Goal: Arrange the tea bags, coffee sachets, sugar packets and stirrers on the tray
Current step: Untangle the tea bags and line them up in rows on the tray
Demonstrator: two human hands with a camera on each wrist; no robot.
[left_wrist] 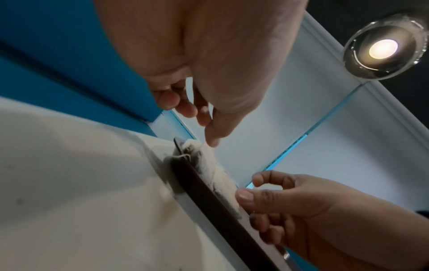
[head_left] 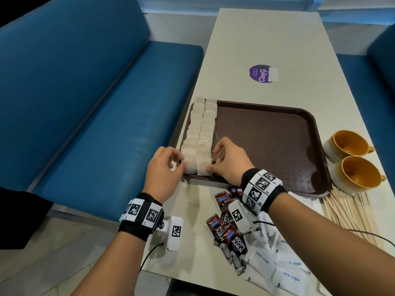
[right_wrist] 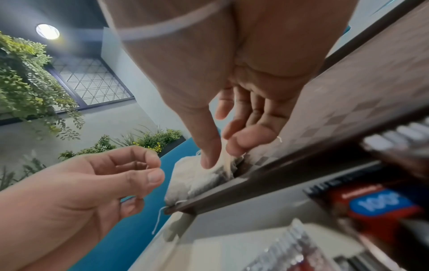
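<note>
Pale tea bags (head_left: 201, 133) lie in two rows along the left edge of the brown tray (head_left: 277, 146). My right hand (head_left: 213, 161) pinches the nearest tea bag of the right row (right_wrist: 192, 176) between thumb and fingers at the tray's near rim (right_wrist: 220, 192). My left hand (head_left: 179, 163) is at the nearest bag of the left row (left_wrist: 209, 165). Its thumb tip touches that bag while its fingers are loosely curled and hold nothing. Coffee sachets (head_left: 228, 231), white sugar packets (head_left: 277, 263) and wooden stirrers (head_left: 350, 212) lie on the table in front of the tray.
Two orange-lined cups (head_left: 346, 146) (head_left: 359, 174) stand right of the tray. A purple sticker (head_left: 261, 73) is on the table beyond it. A blue bench (head_left: 96, 114) runs along the left, close to the table edge. Cables trail from the wrist cameras.
</note>
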